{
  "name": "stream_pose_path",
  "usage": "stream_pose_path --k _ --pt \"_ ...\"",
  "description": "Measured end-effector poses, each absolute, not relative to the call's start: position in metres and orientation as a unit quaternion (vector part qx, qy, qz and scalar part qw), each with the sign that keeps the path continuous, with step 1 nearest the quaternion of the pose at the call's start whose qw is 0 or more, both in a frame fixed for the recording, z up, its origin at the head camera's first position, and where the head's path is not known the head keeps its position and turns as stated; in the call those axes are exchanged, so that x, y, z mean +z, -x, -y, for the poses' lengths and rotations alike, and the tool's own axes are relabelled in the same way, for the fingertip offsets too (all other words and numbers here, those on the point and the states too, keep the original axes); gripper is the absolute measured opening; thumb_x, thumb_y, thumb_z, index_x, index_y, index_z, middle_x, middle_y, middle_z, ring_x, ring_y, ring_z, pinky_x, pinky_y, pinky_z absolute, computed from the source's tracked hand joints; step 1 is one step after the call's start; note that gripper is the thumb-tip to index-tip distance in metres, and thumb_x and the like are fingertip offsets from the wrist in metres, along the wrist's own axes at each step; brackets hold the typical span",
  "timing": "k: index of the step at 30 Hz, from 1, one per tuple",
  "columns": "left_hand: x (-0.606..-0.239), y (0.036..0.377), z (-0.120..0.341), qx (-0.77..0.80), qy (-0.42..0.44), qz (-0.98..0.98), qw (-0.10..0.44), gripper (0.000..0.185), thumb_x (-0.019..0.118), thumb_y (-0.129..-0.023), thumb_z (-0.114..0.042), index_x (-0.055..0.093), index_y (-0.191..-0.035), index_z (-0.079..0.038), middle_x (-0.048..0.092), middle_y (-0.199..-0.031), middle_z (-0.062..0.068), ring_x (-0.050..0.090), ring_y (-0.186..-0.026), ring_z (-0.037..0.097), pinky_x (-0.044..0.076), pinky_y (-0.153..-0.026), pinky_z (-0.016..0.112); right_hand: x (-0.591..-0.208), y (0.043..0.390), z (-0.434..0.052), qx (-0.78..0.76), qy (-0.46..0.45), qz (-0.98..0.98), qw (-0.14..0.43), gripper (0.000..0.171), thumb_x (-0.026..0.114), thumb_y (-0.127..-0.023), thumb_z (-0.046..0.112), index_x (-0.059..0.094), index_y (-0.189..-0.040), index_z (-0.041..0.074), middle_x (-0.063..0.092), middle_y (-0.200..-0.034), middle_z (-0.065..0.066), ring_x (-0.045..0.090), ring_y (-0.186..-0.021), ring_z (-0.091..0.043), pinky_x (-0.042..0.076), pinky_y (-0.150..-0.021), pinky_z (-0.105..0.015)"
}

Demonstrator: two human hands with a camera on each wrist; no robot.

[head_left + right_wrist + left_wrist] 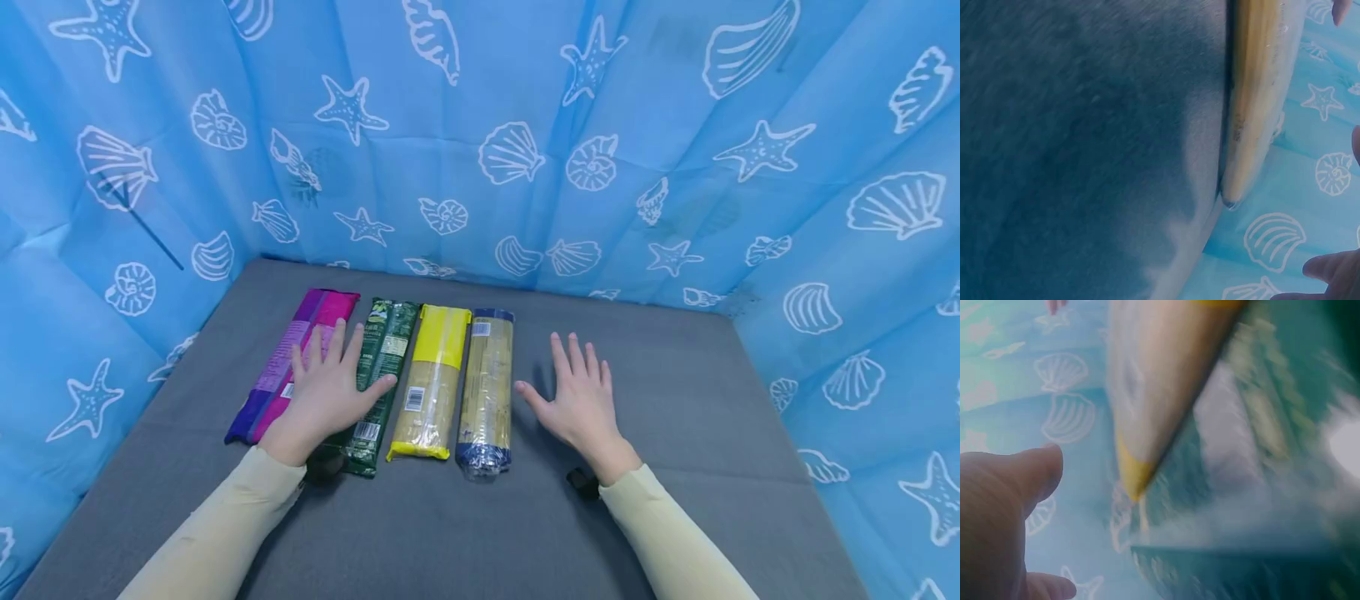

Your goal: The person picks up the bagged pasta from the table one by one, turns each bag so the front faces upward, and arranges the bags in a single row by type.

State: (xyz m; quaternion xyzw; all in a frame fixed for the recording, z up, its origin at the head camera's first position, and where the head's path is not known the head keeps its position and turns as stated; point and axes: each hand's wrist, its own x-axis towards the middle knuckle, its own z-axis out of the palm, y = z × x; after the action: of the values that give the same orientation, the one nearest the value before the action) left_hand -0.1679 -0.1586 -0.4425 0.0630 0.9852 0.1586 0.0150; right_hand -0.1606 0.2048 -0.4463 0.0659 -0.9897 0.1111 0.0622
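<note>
Several long packs of what look like dried noodles lie side by side on a grey table. From left to right they are a purple-pink pack [283, 367], a dark green pack [390, 354], a yellow-ended pack [431, 392] and a clear pack with blue ends [487, 383]. My left hand [326, 396] is spread, palm down, over the purple-pink and green packs and partly hides them. Just right of the blue-ended pack, my right hand [581, 404] is spread too, holding nothing. The left wrist view shows the yellow-ended pack [1160, 375] blurred; the right wrist view shows the blue-ended pack [1257, 94].
A blue curtain [465, 175] with white shells and starfish surrounds the back and sides of the grey table [675, 392]. Dark wrist-worn devices show beneath both wrists, the right one [582, 483] beside the sleeve cuff.
</note>
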Motion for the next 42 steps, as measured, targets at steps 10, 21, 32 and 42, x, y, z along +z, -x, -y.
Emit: stream_pose_path --k 10,21,32,42 --pt "-0.430 0.179 0.121 0.295 -0.077 -0.952 0.010 0.099 0.047 -0.080 -0.079 0.026 -0.154 -0.016 0.029 -0.155 0.012 0.026 -0.140 0.037 0.028 -0.107 0.059 -0.440 0.153 -0.194 0.258 -0.067 0.964 0.014 0.094 0.042 -0.087 0.075 0.014 -0.156 0.018 0.020 -0.158 -0.013 0.019 -0.143 -0.037 0.022 -0.109 -0.060" --pt "-0.425 0.200 0.078 0.377 -0.090 -0.921 0.039 0.105 0.057 -0.076 -0.077 0.019 -0.156 -0.021 0.031 -0.154 0.011 0.034 -0.137 0.034 0.036 -0.104 0.056 -0.437 0.140 -0.185 0.424 -0.044 0.902 -0.066 0.083 0.052 -0.092 0.061 0.016 -0.156 0.021 0.033 -0.152 -0.014 0.037 -0.135 -0.034 0.036 -0.104 -0.054" --pt "-0.425 0.218 0.038 0.410 -0.135 -0.900 0.055 0.103 0.065 -0.079 -0.067 0.015 -0.156 -0.021 0.030 -0.155 0.007 0.035 -0.137 0.030 0.037 -0.104 0.052 -0.437 0.124 -0.180 0.541 -0.017 0.832 -0.120 0.075 0.060 -0.093 0.048 0.029 -0.151 0.012 0.046 -0.141 -0.021 0.049 -0.124 -0.037 0.049 -0.093 -0.048" --pt "-0.431 0.226 0.012 0.395 -0.129 -0.903 0.113 0.103 0.061 -0.077 -0.073 0.022 -0.155 -0.019 0.038 -0.150 0.009 0.041 -0.133 0.029 0.041 -0.102 0.048 -0.449 0.117 -0.172 0.583 0.006 0.799 -0.147 0.081 0.073 -0.088 0.032 0.029 -0.150 0.004 0.052 -0.133 -0.021 0.062 -0.102 -0.026 0.055 -0.079 -0.041"
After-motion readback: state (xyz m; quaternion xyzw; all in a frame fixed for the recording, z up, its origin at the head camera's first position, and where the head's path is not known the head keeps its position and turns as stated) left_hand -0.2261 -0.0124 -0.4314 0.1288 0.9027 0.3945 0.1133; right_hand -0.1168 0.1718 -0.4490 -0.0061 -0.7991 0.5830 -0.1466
